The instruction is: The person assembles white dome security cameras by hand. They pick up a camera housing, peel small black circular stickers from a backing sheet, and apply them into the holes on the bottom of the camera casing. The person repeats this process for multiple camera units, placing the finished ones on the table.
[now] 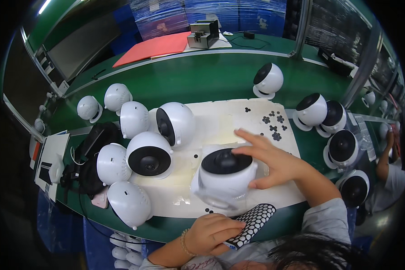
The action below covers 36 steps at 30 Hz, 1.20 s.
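In front of me, a round white camera [253, 176] with a black front lies tilted face-up, its lower part smeared by motion. My right hand [276, 162] is at its right side with fingers spread. The index fingertip is at the black face and the thumb beside the white shell; I cannot tell how firmly they touch. Near the front edge, my left hand [213, 234] is closed on a sticker sheet [256, 222], black with rows of white dots. Small black round stickers [273, 123] are scattered or clustered on the white board [229, 114].
Several similar white cameras [149, 155] stand left of the board, others [343, 146] at the right, and one [268, 80] at the back. Black cables and a dark pouch [92, 157] lie at the left. A metal box [203, 34] and red sheet [155, 46] are beyond. Another person's arm [384, 157] shows far right.
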Tool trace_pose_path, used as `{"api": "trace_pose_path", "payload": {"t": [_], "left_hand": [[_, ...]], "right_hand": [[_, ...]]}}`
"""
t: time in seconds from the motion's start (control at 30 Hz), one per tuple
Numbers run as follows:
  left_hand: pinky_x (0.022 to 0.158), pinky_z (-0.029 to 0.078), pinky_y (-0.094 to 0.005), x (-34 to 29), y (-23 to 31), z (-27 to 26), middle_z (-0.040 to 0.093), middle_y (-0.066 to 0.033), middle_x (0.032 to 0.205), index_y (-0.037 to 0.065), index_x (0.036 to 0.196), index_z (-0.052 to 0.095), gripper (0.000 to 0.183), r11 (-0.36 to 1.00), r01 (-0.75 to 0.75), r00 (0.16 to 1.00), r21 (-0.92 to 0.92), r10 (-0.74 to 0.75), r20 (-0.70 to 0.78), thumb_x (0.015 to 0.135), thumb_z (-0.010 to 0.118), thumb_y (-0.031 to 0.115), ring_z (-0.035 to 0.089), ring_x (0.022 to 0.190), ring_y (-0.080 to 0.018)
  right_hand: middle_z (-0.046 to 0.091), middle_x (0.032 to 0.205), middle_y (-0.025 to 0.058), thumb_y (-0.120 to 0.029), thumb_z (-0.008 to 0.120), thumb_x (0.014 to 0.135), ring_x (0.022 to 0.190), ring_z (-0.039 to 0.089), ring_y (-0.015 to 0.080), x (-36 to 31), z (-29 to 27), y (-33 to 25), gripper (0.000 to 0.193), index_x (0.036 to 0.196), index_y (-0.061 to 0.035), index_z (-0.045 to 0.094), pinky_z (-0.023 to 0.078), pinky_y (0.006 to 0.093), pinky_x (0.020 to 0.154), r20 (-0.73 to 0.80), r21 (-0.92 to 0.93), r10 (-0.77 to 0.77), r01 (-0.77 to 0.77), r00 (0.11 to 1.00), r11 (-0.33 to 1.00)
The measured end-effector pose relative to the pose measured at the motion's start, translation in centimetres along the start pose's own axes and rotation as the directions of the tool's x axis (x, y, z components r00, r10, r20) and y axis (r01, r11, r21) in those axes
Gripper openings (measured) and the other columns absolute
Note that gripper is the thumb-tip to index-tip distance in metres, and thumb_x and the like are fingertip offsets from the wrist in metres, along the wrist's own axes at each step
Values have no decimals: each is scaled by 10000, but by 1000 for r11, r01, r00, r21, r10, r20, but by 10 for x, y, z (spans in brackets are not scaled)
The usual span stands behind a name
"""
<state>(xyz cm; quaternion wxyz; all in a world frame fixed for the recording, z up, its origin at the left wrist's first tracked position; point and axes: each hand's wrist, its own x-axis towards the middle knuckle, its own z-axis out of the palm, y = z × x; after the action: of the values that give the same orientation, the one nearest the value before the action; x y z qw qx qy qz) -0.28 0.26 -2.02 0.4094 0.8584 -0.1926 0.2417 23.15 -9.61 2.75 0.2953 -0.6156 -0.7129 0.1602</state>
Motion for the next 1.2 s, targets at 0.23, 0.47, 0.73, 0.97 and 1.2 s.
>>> {"api": "trace_pose_path", "payload": {"t": [0.23, 0.47, 0.73, 0.97, 1.2], "left_hand": [[704, 476, -329, 16, 9, -12, 585, -63, 1035, 83, 1127, 519, 577, 997, 72, 984, 2, -71, 165, 562, 637, 98, 580, 825, -240], [692, 471, -329, 19, 3, -13, 600, -64, 1007, 85, 1102, 559, 549, 977, 197, 976, -76, -189, 106, 560, 611, 7, 576, 820, -251], [614, 441, -217, 13, 16, -7, 616, -103, 762, -29, 946, 617, 260, 785, 474, 733, -399, -602, -315, 692, 670, -38, 572, 689, -124], [571, 429, -210, 11, 19, 2, 616, -100, 705, -66, 812, 617, 132, 602, 552, 522, -577, -789, -325, 698, 671, -29, 556, 645, -108], [549, 454, -269, 21, 11, -1, 609, -161, 683, -62, 728, 611, 141, 872, 411, 790, -266, -486, -373, 613, 692, -54, 591, 591, -226]], "right_hand": [[373, 1279, 175, -250, 778, 541, 1199, 354, 349, -4, 34, -27, 853, 1268, -77, 367, 309, 459, 964, -134, -259, -90, 53, 987, 964], [434, 1219, 148, -212, 811, 535, 1138, 422, 315, -5, 26, 20, 884, 1275, -67, 349, 353, 365, 952, -146, 258, 11, 27, 989, 966], [434, 1203, 169, -97, 722, 667, 1115, 449, 241, -44, 11, 20, 673, 1234, -27, 366, 375, 342, 928, -277, 763, 465, -102, 841, 638], [553, 1026, 122, -87, 662, 734, 917, 564, 249, -52, 28, -47, 460, 1151, -61, 469, 450, 331, 799, -348, 196, -40, 114, 937, 974], [603, 856, 74, -121, 650, 744, 787, 589, 250, -52, 19, -48, 335, 1060, -75, 549, 451, 330, 697, -290, 274, 61, 22, 955, 962]]}}
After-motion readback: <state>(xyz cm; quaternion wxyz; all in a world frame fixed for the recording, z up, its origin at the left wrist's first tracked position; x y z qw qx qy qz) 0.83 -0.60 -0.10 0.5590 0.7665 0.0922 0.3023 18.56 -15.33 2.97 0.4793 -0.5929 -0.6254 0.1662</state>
